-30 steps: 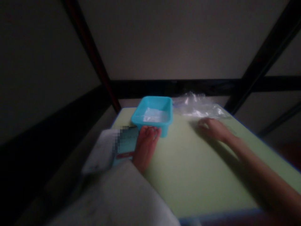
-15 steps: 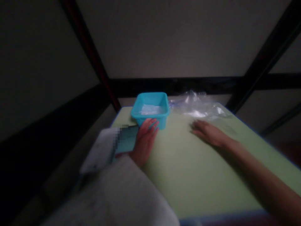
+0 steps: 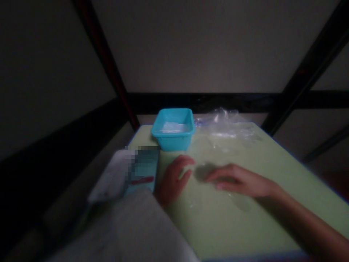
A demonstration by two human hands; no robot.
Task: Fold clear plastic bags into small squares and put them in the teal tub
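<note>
The desk (image 3: 272,160) fills the lower middle and right of the frame, a pale green top with a thin blue edge. At its far left corner, in the centre of the frame, stands 1 turquoise tub (image 3: 173,128) with something pale inside. Just right of it lies a crumpled heap of clear plastic (image 3: 226,123). On the left edge lies a teal card (image 3: 144,169) with a red mark, partly blurred, and beside it a white cloth (image 3: 109,178) hangs over the edge. A faint clear film (image 3: 241,202) lies flat near the middle. 2 hands, left hand (image 3: 173,178) and right hand (image 3: 240,181), rest there with fingers loose.
</note>
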